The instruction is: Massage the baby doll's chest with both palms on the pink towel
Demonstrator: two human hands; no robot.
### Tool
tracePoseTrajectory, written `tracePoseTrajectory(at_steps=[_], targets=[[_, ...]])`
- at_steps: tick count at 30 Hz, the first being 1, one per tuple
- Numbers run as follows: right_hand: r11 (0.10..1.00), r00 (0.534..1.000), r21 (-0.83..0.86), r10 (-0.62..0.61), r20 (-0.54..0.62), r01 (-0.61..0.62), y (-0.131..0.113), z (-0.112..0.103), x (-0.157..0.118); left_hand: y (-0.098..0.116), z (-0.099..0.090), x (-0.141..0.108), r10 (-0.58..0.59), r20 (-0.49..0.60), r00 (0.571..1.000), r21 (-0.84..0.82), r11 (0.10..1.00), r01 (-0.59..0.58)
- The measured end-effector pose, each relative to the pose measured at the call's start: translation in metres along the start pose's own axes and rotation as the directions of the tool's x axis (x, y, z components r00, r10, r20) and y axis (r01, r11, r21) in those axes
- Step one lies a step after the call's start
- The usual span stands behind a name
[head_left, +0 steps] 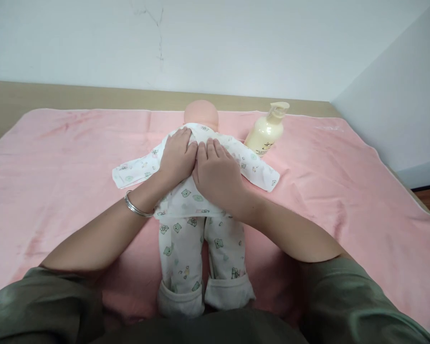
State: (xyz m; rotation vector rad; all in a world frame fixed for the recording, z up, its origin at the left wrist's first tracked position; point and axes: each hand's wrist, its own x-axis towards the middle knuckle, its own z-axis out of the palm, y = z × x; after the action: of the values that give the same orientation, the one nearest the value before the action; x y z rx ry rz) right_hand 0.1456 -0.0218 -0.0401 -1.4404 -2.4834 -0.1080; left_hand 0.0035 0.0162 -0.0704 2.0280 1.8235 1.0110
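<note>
The left hand (178, 155) and right hand (220, 179) are resting, fingers extended, grasping nothing, on a bald pink doll (201, 113) in white printed clothes (181, 203) lying on pink cloth (71, 191), uneven pressure risking rucked fabric

Doll's (201, 112) upper back partly hidden under left hand (178, 155) and right hand (220, 177); face beyond hands unseen. Bottle (267, 131) right of right hand: base partly behind doll's sleeve (261, 170), small print illegible.
</note>
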Motion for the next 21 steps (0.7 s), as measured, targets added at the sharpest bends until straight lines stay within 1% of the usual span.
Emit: tracePoseTrajectory(at_steps=[2, 3, 5, 9, 11, 12, 15, 18, 19, 21], targets=[[1.0, 1.0, 0.013, -0.023, -0.007, 0.023, -0.004, 0.002, -0.004, -0.004, 0.001, 0.003, -0.025, -0.002, 1.0, 0.038, 0.999, 0.025], [0.999, 0.999, 0.038, -0.031, -0.01, 0.031, -0.003, 0.003, -0.003, -0.003, 0.001, 0.001, -0.029, 0.002, 1.0, 0.066, 0.997, 0.029], [0.994, 1.0, 0.11, -0.022, -0.016, 0.024, 0.006, 0.005, 0.007, 0.007, -0.001, -0.008, -0.01, 0.0, 1.0, 0.129, 0.992, 0.01], [0.968, 0.992, 0.217, 0.121, 0.031, -0.124, 0.03, 0.007, 0.034, 0.036, -0.008, -0.031, 0.07, 0.028, 0.997, 0.253, 0.964, -0.075], [0.961, 0.985, 0.218, 0.164, 0.057, -0.172, 0.034, 0.006, 0.039, 0.044, -0.012, -0.034, 0.088, 0.051, 0.995, 0.267, 0.959, -0.099], [0.963, 0.984, 0.205, 0.165, 0.06, -0.174, 0.032, 0.005, 0.037, 0.044, -0.014, -0.031, 0.083, 0.06, 0.995, 0.265, 0.96, -0.096], [0.986, 0.992, 0.115, 0.121, 0.018, -0.123, 0.017, 0.001, 0.02, 0.035, -0.02, -0.015, 0.015, 0.086, 0.996, 0.254, 0.966, -0.036], [1.0, 1.0, 0.031, 0.003, -0.023, -0.002, 0.0, 0.0, 0.001, 0.023, -0.024, -0.001, -0.078, 0.11, 0.991, 0.245, 0.968, 0.049], [0.999, 0.999, 0.023, -0.034, -0.026, 0.034, -0.002, 0.0, -0.001, 0.021, -0.024, 0.001, -0.085, 0.11, 0.99, 0.258, 0.965, 0.054], [0.996, 0.997, 0.049, -0.071, -0.021, 0.072, 0.001, 0.0, 0.001, 0.022, -0.024, -0.003, -0.032, 0.105, 0.994, 0.315, 0.949, -0.003]])
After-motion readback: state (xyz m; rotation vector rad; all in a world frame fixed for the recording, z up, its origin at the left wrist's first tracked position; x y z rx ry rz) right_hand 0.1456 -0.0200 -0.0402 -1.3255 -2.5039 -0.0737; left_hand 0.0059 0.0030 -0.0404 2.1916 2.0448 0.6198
